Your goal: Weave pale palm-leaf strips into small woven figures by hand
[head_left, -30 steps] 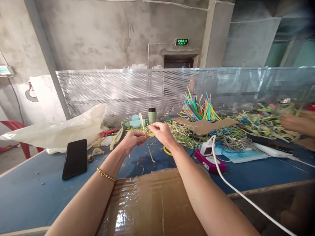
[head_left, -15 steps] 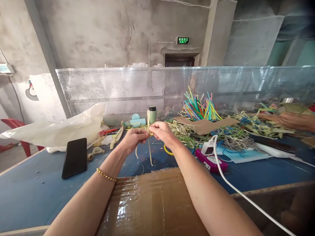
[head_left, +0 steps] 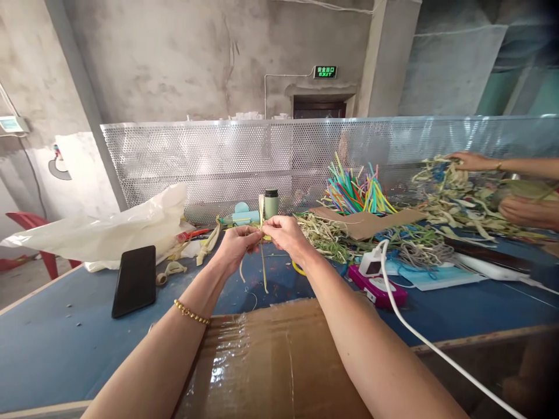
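Note:
My left hand (head_left: 239, 244) and my right hand (head_left: 285, 235) meet above the table, fingertips pinched together on a pale yellow-green strip (head_left: 264, 270). Part of the strip stands up above the fingers and thin tails hang below. Where the fingertips meet, the fingers hide the strip. Just behind my hands stands a green bottle with a black cap (head_left: 271, 203). Under my forearms lies a brown cardboard sheet (head_left: 275, 361) with clear tape on it.
Piles of strips (head_left: 325, 233), colourful pipe cleaners (head_left: 356, 189) and a purple power socket (head_left: 379, 285) with a white cable lie right. A black phone (head_left: 134, 281) and plastic sheeting (head_left: 109, 224) lie left. At far right, another person's hand (head_left: 474, 161) lifts strips. A perforated metal panel (head_left: 196, 163) stands behind.
My hands stay pinched on the strip, which has shifted only slightly. At far right, the other person's hand has come up, raising a bunch of strips from the pile.

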`<state>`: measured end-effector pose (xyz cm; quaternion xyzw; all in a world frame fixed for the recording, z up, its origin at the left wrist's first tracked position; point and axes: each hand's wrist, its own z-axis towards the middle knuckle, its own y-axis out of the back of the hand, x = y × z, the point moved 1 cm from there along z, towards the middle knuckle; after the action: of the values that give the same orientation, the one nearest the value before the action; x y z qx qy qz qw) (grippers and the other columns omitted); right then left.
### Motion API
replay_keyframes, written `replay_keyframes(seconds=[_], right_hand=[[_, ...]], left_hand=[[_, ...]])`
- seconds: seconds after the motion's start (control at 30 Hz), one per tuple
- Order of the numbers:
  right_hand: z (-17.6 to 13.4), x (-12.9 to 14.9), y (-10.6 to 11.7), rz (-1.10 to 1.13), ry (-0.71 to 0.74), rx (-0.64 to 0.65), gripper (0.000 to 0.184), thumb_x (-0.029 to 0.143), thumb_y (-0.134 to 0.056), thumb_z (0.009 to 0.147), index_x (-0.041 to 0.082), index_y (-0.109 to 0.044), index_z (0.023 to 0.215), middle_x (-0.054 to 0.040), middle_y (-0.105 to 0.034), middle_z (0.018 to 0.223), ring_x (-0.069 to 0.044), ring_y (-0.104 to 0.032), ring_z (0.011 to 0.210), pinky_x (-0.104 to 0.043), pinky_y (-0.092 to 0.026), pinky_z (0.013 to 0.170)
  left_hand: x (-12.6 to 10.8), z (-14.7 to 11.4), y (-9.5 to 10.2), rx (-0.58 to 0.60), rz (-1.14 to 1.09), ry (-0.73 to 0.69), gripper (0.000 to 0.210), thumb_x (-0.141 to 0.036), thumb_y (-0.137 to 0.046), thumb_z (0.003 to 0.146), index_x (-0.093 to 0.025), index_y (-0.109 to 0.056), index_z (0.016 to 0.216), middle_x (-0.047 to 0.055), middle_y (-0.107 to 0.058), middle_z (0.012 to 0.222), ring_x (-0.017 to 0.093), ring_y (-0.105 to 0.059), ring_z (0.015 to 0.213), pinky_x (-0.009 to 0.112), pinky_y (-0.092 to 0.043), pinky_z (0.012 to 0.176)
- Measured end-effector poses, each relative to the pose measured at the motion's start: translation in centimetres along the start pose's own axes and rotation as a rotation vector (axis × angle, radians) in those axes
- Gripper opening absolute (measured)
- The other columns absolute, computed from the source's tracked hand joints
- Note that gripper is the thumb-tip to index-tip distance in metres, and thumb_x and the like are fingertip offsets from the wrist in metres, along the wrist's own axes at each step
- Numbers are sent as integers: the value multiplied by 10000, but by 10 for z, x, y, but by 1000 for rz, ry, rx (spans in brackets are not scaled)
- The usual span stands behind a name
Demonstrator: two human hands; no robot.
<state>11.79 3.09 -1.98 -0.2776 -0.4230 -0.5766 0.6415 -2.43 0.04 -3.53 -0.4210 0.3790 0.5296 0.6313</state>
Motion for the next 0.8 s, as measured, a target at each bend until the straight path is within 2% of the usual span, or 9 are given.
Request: replay_keyframes(seconds=[0.13, 0.2, 0.3, 0.4, 0.6, 0.8], right_hand=[[4, 1, 3, 5, 52, -78, 111, 232, -601, 782, 165, -648, 706, 15, -595, 612, -60, -375, 409, -216, -255, 382], [7, 1, 5, 27, 60, -103, 163, 300, -615, 810, 169, -645, 718, 1, -620, 651, -62, -376, 409, -222, -255, 379], [12, -1, 5, 38, 65, -114, 240, 386, -677, 793, 180, -620, 684, 16, -594, 597, -66, -362, 401, -229, -242, 382], [14, -2, 4, 20, 56, -126, 263, 367, -748, 734, 192, -585, 626, 42, -521, 494, -81, -378, 408, -228, -236, 394], [15, -4, 5, 18, 21, -105, 256, 314, -739, 739, 201, -562, 593, 65, -423, 395, -88, -375, 385, -223, -223, 397], [19, -11, 6, 10, 11, -116, 256, 289, -740, 731, 208, -545, 586, 65, -428, 397, -91, -385, 390, -213, -226, 405]], left_hand=[[-2, -1, -1, -39, 42, -32, 231, -300, -814, 651, -131, -657, 654, -20, -548, 518, 92, -512, 448, 245, -325, 477], [-3, -1, -2, -66, 117, -54, 197, -286, -786, 673, -143, -655, 641, -18, -549, 500, 92, -490, 445, 248, -324, 483], [-2, -1, -4, -108, 302, -112, 184, -240, -754, 686, -157, -635, 573, -13, -540, 448, 92, -452, 440, 251, -315, 489], [-1, -2, -5, -128, 397, -140, 195, -200, -745, 683, -163, -618, 539, -15, -526, 423, 88, -432, 432, 250, -300, 485], [1, -1, -3, 26, 110, 40, 205, -297, -738, 747, -136, -661, 646, 13, -592, 573, 86, -495, 437, 246, -282, 441], [2, -1, -2, 78, 17, 127, 208, -235, -849, 619, -108, -708, 703, 18, -612, 588, 81, -500, 429, 230, -304, 424]])
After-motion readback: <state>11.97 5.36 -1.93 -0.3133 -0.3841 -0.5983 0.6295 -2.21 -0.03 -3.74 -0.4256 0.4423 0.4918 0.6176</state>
